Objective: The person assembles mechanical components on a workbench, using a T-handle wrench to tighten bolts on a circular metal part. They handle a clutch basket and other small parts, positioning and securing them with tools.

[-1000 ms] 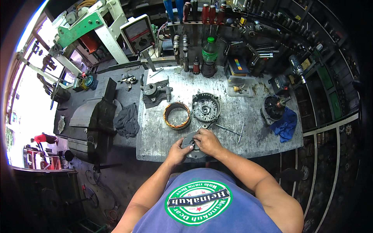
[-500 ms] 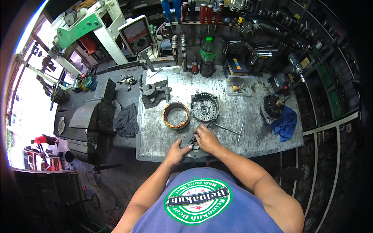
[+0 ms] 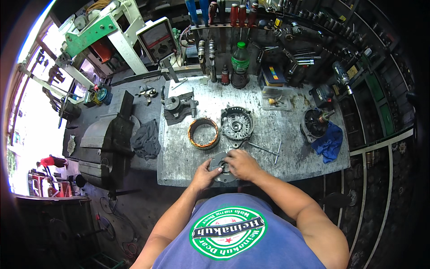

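At the front edge of the bench lies a flat, round grey metal plate (image 3: 220,158) with a hole in its middle. My left hand (image 3: 206,175) grips its left side, the thumb reaching over toward the hole. Above the plate's right side, my right hand (image 3: 242,165) is closed with bent fingers; whatever they pinch is hidden beneath them. Just beyond stand a stator ring with copper windings (image 3: 204,144) and, to its right, an open round alternator housing (image 3: 237,125). A T-handle wrench (image 3: 264,149) lies right of the housing.
A rotor (image 3: 316,122) sits at the right beside a blue cloth (image 3: 328,145). Farther left are a pump-like metal part (image 3: 174,105), a dark rag (image 3: 145,140) and a large vise (image 3: 103,139). A green-capped bottle (image 3: 240,65) and a plastic box (image 3: 275,98) stand at the back.
My right hand has shifted slightly down and to the right over the plate, its fingers turned more inward. My left hand stays in place.
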Demonstrator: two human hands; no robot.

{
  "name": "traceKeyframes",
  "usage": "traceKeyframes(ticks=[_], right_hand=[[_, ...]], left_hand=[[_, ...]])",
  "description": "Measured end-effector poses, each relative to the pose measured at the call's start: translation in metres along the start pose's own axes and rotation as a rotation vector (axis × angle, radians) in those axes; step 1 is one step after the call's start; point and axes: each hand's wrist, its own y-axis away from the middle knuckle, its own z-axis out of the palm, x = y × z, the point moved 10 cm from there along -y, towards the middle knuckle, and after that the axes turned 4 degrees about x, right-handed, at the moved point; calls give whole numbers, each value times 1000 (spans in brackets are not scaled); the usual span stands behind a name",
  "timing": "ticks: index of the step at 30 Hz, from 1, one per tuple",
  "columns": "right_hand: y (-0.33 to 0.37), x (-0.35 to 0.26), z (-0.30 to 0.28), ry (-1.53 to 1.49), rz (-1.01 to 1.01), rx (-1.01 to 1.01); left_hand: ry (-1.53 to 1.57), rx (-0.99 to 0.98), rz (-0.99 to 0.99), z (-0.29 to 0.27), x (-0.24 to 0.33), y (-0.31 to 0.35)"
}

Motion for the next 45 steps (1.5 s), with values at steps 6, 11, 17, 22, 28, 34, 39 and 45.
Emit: traceKeyframes(ticks=[6, 11, 17, 22, 28, 34, 39, 45], right_hand=[[51, 117, -53, 347, 444, -120], [67, 136, -42, 299, 376, -229], [79, 140, -82, -81, 674, 4], [100, 127, -69, -1568, 1054, 402], [86, 80, -36, -1281, 926, 252], [40, 43, -49, -698, 497, 230], [21, 30, -42, -478, 404, 114], [9, 23, -35, -442, 231, 105]], left_hand=[[-27, -30, -63, 5, 9, -6], [-266, -138, -94, 25, 30, -12], [-261, -116, -93, 35, 31, -16], [-337, -76, -139, 20, 17, -15], [-294, -117, -79, 19, 8, -27], [-329, -118, -23, 18, 11, -28], [-295, -148, 41, 21, 15, -28], [-295, -158, 85, 22, 15, -30]])
